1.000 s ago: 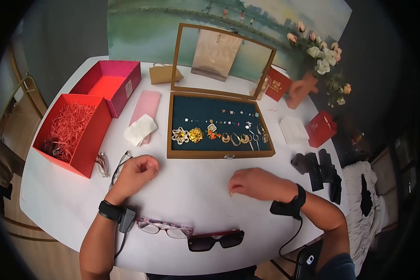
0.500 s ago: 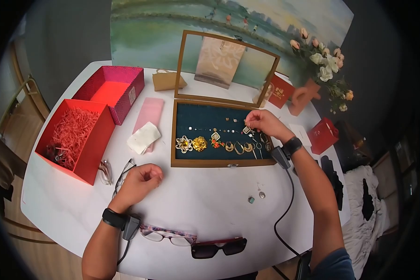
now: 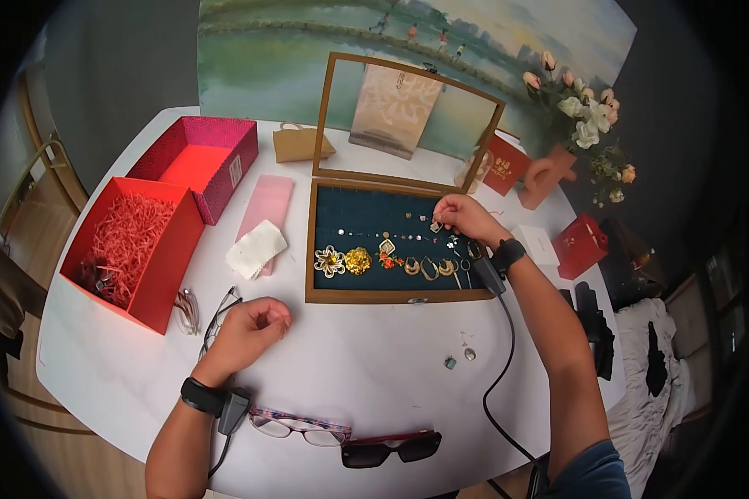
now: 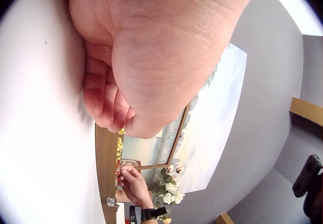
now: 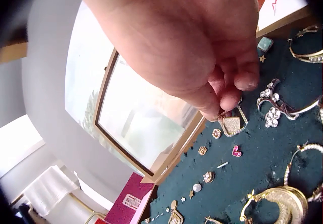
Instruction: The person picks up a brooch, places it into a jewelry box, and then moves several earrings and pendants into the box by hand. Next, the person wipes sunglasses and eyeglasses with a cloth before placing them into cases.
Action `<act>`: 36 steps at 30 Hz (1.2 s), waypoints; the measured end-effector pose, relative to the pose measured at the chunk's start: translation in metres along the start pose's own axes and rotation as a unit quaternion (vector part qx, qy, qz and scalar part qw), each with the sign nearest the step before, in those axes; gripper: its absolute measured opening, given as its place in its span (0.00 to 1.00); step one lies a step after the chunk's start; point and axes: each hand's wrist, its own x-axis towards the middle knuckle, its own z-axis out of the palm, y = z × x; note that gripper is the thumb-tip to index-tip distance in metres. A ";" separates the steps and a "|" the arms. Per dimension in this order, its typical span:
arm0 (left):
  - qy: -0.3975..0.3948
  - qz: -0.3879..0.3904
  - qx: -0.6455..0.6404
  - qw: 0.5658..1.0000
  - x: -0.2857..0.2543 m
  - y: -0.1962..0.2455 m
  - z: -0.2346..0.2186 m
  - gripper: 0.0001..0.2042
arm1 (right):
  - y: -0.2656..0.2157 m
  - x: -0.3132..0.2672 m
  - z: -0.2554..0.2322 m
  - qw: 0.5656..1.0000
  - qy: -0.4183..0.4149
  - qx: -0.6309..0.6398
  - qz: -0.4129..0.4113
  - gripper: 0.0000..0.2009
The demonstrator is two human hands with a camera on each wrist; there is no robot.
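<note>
In the head view my right hand (image 3: 472,219) reaches over the right part of a wooden jewelry case (image 3: 366,296) with a raised glass lid. Its thumb and fingertips pinch a diamond-shaped rhinestone earring (image 5: 233,126), which hangs close over the dark green lining (image 5: 282,173) in the right wrist view. Small stud earrings (image 5: 208,176), a pink heart stud (image 5: 236,151) and gold hoops (image 5: 282,204) sit around it. My left hand (image 3: 245,334) rests on the white table, fingers loosely curled, holding nothing. A green square earring (image 3: 450,363) and a silvery oval earring (image 3: 470,353) lie in front of the case.
Eyeglasses (image 3: 300,427) and sunglasses (image 3: 391,449) lie along the near edge. A red box (image 3: 162,274) of shredded paper stands left, beside a white cloth (image 3: 256,248). Flowers (image 3: 587,125) and a red gift bag (image 3: 580,246) stand right. A cable (image 3: 501,366) trails from my right wrist.
My right hand has gone from the near table up over the case with the earring. The small earrings on the table have come into view. My left hand has stayed in place.
</note>
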 end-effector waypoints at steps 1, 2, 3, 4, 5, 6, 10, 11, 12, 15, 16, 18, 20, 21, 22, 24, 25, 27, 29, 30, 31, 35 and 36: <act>0.002 0.002 0.004 1.000 0.000 0.001 0.000 0.02 | 0.003 0.001 0.000 1.000 0.000 0.000 0.001 0.03; 0.003 0.004 0.008 1.000 0.000 0.001 0.000 0.02 | 0.008 0.003 0.001 1.000 -0.005 -0.007 0.013 0.03; 0.003 0.004 0.008 1.000 0.000 0.001 0.000 0.02 | 0.008 0.003 0.002 1.000 -0.010 -0.013 0.025 0.03; 0.004 0.001 0.006 1.000 0.000 0.001 0.000 0.02 | 0.009 0.003 0.002 1.000 -0.011 -0.014 0.025 0.03; 0.005 -0.002 0.004 1.000 0.000 0.001 0.000 0.02 | 0.010 0.003 0.003 0.999 -0.004 -0.024 0.024 0.02; 0.005 -0.002 0.004 1.000 -0.001 0.001 0.000 0.02 | 0.010 0.003 0.003 0.999 0.003 -0.035 0.024 0.02; 0.004 -0.002 0.004 1.000 -0.001 0.002 0.001 0.02 | 0.024 0.012 0.006 0.996 0.039 -0.079 -0.029 0.02; 0.002 -0.001 0.001 1.000 -0.001 0.003 0.001 0.02 | 0.027 0.013 0.007 0.994 0.044 -0.096 -0.029 0.02; 0.002 -0.001 0.001 1.000 -0.001 0.002 0.000 0.02 | 0.028 0.014 0.008 0.992 0.049 -0.113 -0.029 0.02; -0.003 0.001 -0.006 1.000 -0.001 0.003 0.000 0.02 | 0.029 0.016 0.010 0.988 0.072 -0.138 -0.008 0.02; -0.001 -0.002 -0.002 1.000 -0.001 0.004 0.001 0.02 | 0.028 0.017 0.011 0.988 0.071 -0.138 -0.008 0.02; 0.002 -0.005 0.003 1.000 -0.001 0.004 0.001 0.02 | 0.028 0.017 0.012 0.984 0.085 -0.156 0.008 0.02; 0.003 -0.006 0.006 1.000 -0.001 0.003 0.000 0.02 | 0.028 0.018 0.012 0.985 0.085 -0.152 0.006 0.02; 0.003 -0.006 0.006 1.000 -0.001 0.003 0.000 0.02 | 0.029 0.020 0.012 0.985 0.084 -0.148 0.005 0.03; 0.003 -0.006 0.007 1.000 -0.001 0.004 0.001 0.02 | 0.030 0.021 0.012 0.985 0.083 -0.148 0.005 0.03; 0.003 -0.006 0.007 1.000 -0.001 0.004 0.001 0.02 | 0.032 0.024 0.011 0.988 0.085 -0.121 0.037 0.03; 0.003 -0.004 0.007 1.000 -0.001 0.004 0.001 0.02 | 0.034 0.026 0.011 0.988 0.085 -0.121 0.037 0.03; 0.004 -0.002 0.008 1.000 -0.001 0.004 0.001 0.02 | 0.035 0.027 0.012 0.983 0.099 -0.154 0.028 0.04; 0.005 -0.006 0.006 1.000 -0.001 0.004 0.001 0.02 | 0.034 0.027 0.012 0.981 0.103 -0.162 0.029 0.04; 0.006 -0.007 0.006 1.000 -0.001 0.004 0.001 0.02 | 0.030 0.026 0.013 0.979 0.106 -0.171 0.030 0.05; 0.004 -0.005 0.008 1.000 -0.001 0.004 0.001 0.02 | 0.027 0.024 0.015 0.979 0.106 -0.171 0.031 0.05; 0.003 -0.006 0.007 1.000 -0.001 0.003 0.001 0.01 | 0.022 0.021 0.018 0.959 0.152 -0.238 0.009 0.04; 0.003 -0.006 0.007 1.000 -0.001 0.003 0.001 0.01 | 0.020 0.020 0.019 0.954 0.163 -0.252 0.005 0.04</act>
